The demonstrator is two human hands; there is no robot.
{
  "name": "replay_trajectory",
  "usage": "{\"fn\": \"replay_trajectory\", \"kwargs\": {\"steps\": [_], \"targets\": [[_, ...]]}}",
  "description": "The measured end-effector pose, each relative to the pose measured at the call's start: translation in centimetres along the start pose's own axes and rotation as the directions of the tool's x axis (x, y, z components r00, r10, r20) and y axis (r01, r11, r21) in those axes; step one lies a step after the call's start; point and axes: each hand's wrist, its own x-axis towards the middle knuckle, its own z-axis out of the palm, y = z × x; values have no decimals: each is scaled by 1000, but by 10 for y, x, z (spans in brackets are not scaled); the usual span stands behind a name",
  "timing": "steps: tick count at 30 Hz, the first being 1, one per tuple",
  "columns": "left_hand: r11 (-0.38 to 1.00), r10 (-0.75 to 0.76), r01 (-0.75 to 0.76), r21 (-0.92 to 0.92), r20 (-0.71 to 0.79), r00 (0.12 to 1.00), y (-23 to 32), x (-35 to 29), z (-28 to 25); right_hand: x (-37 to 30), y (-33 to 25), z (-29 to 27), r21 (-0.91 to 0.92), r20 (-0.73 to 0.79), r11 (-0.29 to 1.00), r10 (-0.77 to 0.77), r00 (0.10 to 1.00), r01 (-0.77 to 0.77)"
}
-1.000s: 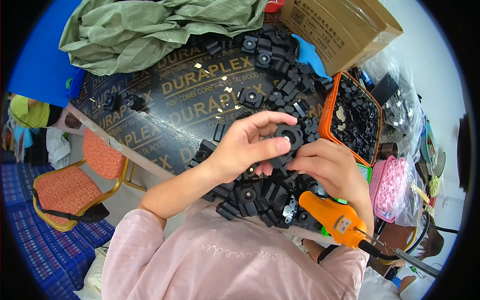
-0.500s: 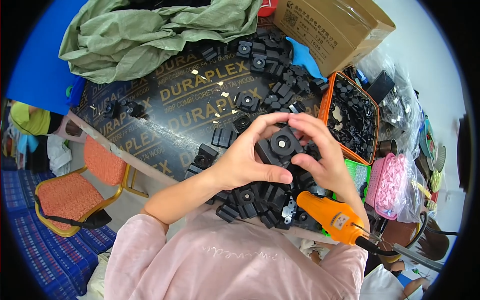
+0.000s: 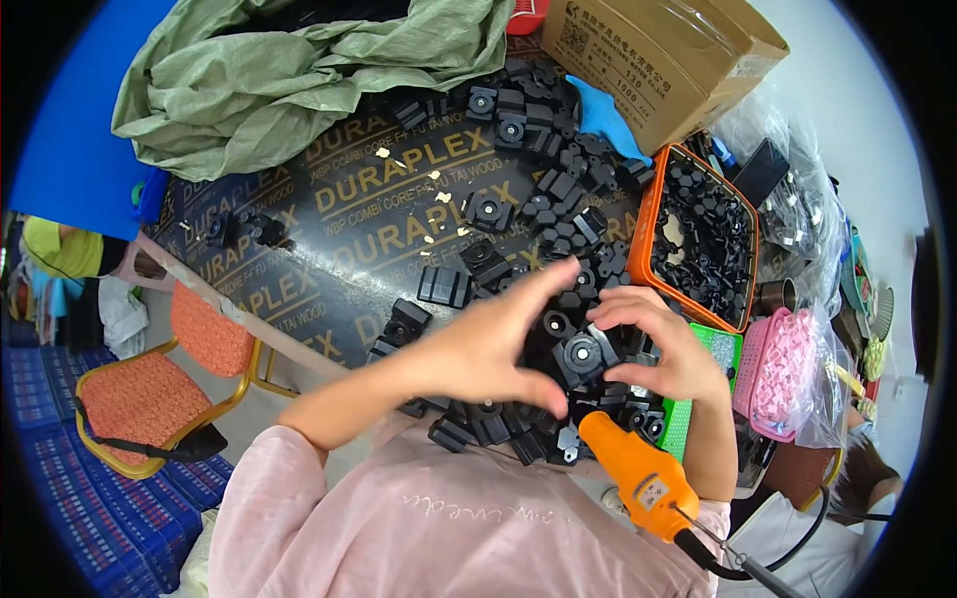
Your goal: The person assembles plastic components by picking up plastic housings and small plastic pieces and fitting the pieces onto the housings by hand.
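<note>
A black square plastic part [image 3: 586,357] with a round ring and a bright metal centre sits in the grip of my right hand [image 3: 680,357], between thumb and fingers. My left hand [image 3: 478,344] is apart from it on the left, thumb and fingers spread and a little blurred, holding nothing. Beneath both hands lies a pile of similar black parts [image 3: 488,424], partly hidden by them. An orange electric screwdriver [image 3: 638,473] hangs close to my right forearm, its black cord running to the lower right.
An orange bin [image 3: 644,234] of small black pieces, a green tray [image 3: 678,429] and a pink basket [image 3: 760,369] stand at the right. Behind are a cardboard box [image 3: 658,70], a blue cloth-like piece [image 3: 606,115] and a green sack [image 3: 249,90]. More black parts [image 3: 490,209] lie scattered across the dark board.
My hands have separated; the left let go of the black part and moved left, while the right carried it slightly right and down. The screwdriver has swung lower.
</note>
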Motion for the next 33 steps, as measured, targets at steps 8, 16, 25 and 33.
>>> {"fn": "replay_trajectory", "kwargs": {"steps": [8, 16, 25, 33], "targets": [[620, 3, 278, 734, -356, 934, -91, 56, -76, -12, 59, -41, 254, -331, 903, 416, 847, -345], [898, 202, -39, 439, -330, 922, -80, 49, -64, -8, 148, -30, -408, -519, 632, 433, 737, -659], [725, -145, -112, -679, -310, 940, -33, 21, -38, -8, 152, -28, -235, -679, 720, 359, 640, -653], [533, -217, -75, -843, -222, 951, -23, 9, -25, -2, 90, -39, 461, -662, 848, 525, 535, -262]]}}
